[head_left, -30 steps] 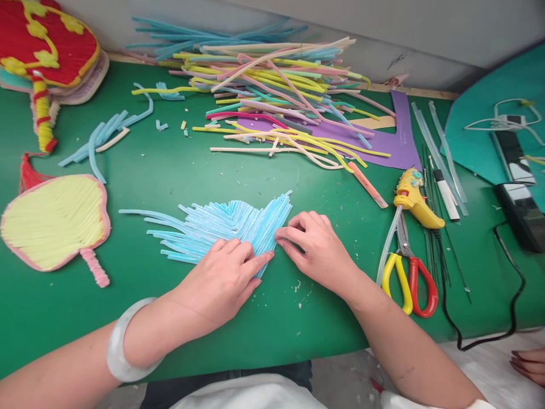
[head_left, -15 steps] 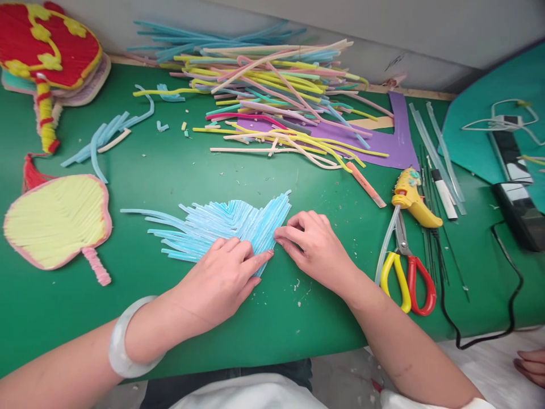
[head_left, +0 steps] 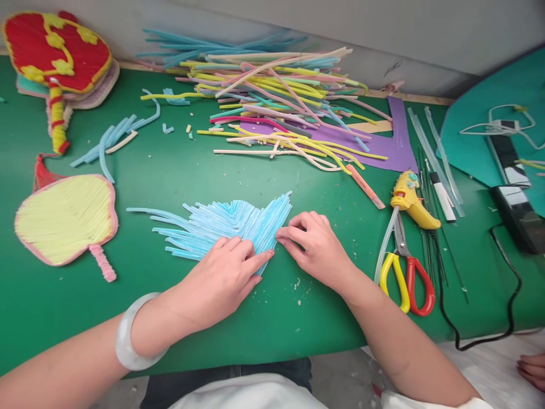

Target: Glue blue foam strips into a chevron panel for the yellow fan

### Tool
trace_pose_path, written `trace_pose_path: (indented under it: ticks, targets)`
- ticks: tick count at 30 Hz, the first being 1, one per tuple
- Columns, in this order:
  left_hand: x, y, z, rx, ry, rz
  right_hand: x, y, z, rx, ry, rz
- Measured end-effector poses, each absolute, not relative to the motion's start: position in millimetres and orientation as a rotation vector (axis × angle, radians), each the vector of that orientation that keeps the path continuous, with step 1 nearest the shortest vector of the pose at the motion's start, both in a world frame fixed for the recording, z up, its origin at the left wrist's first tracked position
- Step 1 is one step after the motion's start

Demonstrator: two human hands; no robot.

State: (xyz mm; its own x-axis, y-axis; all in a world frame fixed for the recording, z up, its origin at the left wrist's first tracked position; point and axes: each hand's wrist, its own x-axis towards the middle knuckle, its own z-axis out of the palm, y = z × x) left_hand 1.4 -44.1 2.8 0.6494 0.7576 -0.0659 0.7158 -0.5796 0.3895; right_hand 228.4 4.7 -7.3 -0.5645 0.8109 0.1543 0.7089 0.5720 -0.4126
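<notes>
A flat blue piece made of pipe cleaners (head_left: 213, 224) laid side by side in slanting rows lies on the green table. Its left ends stick out loose and uneven. My left hand (head_left: 225, 278), a pale bangle (head_left: 136, 332) at its wrist, holds the piece down from above, index finger and thumb at its lower right edge. Just to the right, my right hand (head_left: 317, 244) has thumb and index finger pinched together at the piece's right edge. What exactly lies between those fingertips is too small to make out clearly.
Loose pipe cleaners (head_left: 276, 85) are heaped at the back. Finished fans, one yellow-green (head_left: 66, 218) and one red (head_left: 59, 51), lie left. Scissors (head_left: 419, 287), a yellow glue gun (head_left: 411, 201) and glue sticks (head_left: 434, 153) lie right. Another person's hand (head_left: 532, 369) shows at the right edge.
The view has shifted slightly, so the fans and heap appear a little further right. Both hands keep their places on the blue piece.
</notes>
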Motion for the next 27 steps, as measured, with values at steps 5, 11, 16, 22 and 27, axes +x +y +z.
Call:
trace_pose_path:
  ticks: [5, 11, 16, 22, 27]
  targets:
    - [-0.9, -43.9, 1.9, 2.489, 1.126, 0.181, 230.5, 5.8, -7.3, -1.207, -2.321, 0.362]
    - [-4.0, -42.9, 4.8, 2.353, 1.148, 0.231, 230.8, 4.5, -5.3, -1.150, -2.318, 0.397]
    - [-4.6, -41.9, 7.1, 2.343, 1.138, 0.196, 229.1, 0.8, -1.2, -0.966, -2.469, 0.509]
    - [-3.6, -43.6, 4.5, 2.443, 1.126, 0.163, 224.1, -3.5, -1.2, -0.871, -2.573, 0.545]
    - [-2.5, -45.2, 2.5, 2.495, 1.134, 0.128, 221.3, -5.0, -4.6, -0.839, -2.605, 0.525]
